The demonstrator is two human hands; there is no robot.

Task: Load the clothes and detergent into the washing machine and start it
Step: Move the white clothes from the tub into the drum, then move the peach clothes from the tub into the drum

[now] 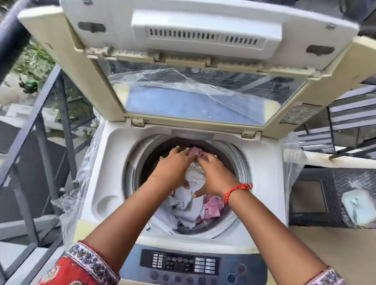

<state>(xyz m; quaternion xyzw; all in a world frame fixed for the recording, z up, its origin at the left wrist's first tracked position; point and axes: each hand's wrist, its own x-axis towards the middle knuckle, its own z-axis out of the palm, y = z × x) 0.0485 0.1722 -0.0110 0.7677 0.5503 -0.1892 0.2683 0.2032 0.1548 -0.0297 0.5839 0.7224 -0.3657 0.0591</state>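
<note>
Clothes lay inside the washing machine drum, left hand and right hand spread, pressing them down; detergent, lid closing and starting apparently remained.

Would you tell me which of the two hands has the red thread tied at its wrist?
The right hand; the red thread circles its wrist, while the left hand beside it in the drum has a bare wrist.
</note>
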